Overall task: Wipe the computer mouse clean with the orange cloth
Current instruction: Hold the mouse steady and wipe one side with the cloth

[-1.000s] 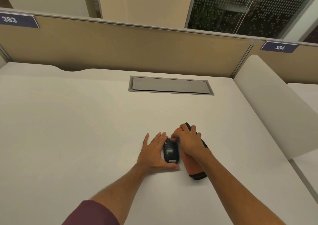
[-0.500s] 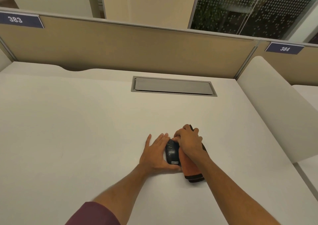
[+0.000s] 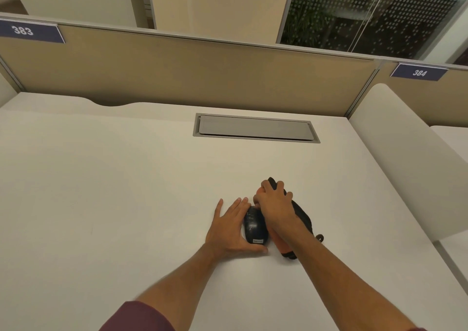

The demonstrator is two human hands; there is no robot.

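On the white desk (image 3: 126, 191), near its front right, sits the dark computer mouse (image 3: 254, 225), label end toward me. My left hand (image 3: 231, 229) lies flat beside it, fingers spread, palm against its left side, thumb curled round the near end. My right hand (image 3: 274, 205) is closed round the orange cloth (image 3: 279, 244), bunched, pressing it to the mouse's right side. Cloth has a black edge, trails back under my wrist.

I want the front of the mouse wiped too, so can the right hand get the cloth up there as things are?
Probably yes. The right hand grips the orange cloth beside the mouse; the left hand braces only its left side and rear, leaving the front open.
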